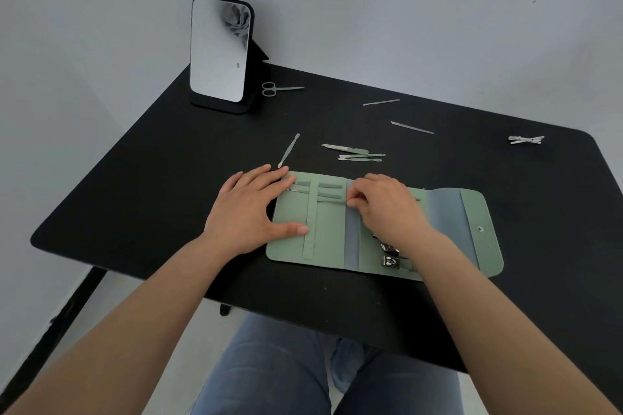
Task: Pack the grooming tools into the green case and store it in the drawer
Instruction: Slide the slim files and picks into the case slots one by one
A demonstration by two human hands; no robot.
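The green case (381, 226) is lying unfolded and flat on the black table (135, 178), near the front edge, snap flap out to the right. Everything else is easiest to place off that case.

The left hand (249, 209) is spread flat on the case's left end, fingers straight, thumb stretched across the panel toward the strap (312, 219). Pressing down, not gripping. A couple of green-handled tools (323, 190) are already tucked under that strap at the top of the panel, just past the fingertips.

The right hand (384, 205) sits over the middle of the case with its fingers curled in tight at the top of the fold. Looks like a pinch, but I can't make out whether there's a tool in there. Below its wrist, two metal clippers (390, 256) sit in the case.

Behind the case: a pusher (289, 150) just past its left corner, a little pile of tools (357, 153) behind the middle, two thin files (412, 128) further back, and scissors (278, 89) beside the standing mirror (220, 50). A pale clip-like tool (526, 139) is way off behind the right end.
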